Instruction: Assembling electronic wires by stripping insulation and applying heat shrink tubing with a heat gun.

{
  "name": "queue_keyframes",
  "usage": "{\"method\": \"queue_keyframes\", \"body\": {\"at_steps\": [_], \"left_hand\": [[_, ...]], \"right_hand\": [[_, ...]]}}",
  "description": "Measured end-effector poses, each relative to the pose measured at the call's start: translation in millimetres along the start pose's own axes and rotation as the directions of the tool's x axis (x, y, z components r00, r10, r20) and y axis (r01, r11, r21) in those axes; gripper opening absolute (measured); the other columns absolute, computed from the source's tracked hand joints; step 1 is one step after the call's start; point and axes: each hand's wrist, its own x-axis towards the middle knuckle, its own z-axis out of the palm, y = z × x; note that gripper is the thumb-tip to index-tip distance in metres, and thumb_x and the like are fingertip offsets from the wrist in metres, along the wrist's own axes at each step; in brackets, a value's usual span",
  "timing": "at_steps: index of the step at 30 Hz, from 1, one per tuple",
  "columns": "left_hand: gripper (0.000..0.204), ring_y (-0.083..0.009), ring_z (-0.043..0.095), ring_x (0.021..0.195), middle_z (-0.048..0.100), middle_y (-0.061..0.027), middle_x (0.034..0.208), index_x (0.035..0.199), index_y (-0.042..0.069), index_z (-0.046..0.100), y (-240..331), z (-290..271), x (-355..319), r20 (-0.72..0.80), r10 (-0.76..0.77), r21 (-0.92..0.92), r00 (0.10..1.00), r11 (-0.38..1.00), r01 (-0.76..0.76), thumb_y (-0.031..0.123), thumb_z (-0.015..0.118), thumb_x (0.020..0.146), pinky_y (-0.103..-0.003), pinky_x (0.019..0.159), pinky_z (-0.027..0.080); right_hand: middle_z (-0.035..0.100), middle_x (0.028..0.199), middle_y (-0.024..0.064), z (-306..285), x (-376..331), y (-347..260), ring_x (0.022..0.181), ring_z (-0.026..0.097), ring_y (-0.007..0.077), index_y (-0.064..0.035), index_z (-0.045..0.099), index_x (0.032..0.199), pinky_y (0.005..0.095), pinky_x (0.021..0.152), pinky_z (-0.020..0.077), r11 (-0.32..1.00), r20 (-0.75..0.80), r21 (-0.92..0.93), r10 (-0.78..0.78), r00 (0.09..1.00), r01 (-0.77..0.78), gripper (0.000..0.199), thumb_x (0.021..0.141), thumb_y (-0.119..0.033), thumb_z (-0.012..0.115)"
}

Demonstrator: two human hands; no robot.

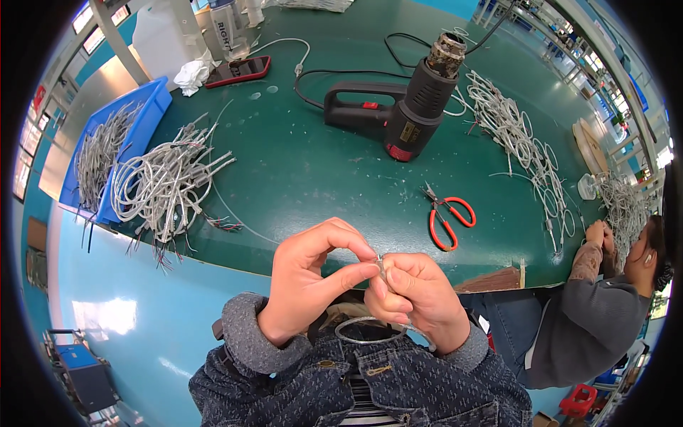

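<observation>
Red-edged phone (238,72) — crumpled white tissue (193,76) beside it.

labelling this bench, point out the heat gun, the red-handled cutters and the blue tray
Heat gun (422,96): head view, on its black barrel
Red-handled cutters (438,202): head view, at the pivot
Blue tray (151,110): head view, on its right wall

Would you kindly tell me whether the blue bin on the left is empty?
It is not empty: a heap of grey wires lies inside the blue bin; how deep it goes, I cannot tell.
</observation>
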Motion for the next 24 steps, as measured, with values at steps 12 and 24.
{"method": "queue_keyframes", "body": {"at_steps": [12,24], "left_hand": [[0.029,-0.0212,0.055,0.082,0.057,-0.0088,0.089,0.088,0.003,0.061,9.1,1.2,1.6,-0.006,0.316,0.549,0.949,0.794,-0.261,-0.001,0.076,0.064,-0.032,0.072,0.045],[0.024,-0.0257,0.054,0.085,0.058,-0.0065,0.089,0.08,0.008,0.067,11.8,5.1,-1.4,-0.006,0.444,0.793,0.896,0.548,-0.266,0.004,0.077,0.058,-0.035,0.07,0.045]], "right_hand": [[0.045,0.054,0.0013,4.7,3.1,1.2,0.046,0.042,0.0092,0.0019,0.054,0.083,0.0226,0.044,0.0326,0.987,-0.217,-0.162,-0.056,0.975,0.02,0.02,0.095,-0.014,0.047],[0.057,0.06,0.0026,6.5,0.5,6.6,0.053,0.052,0.0068,0.0019,0.059,0.086,0.0212,0.049,0.039,0.854,-0.305,-0.513,-0.27,0.913,0.081,0.013,0.091,-0.009,0.055]]}}
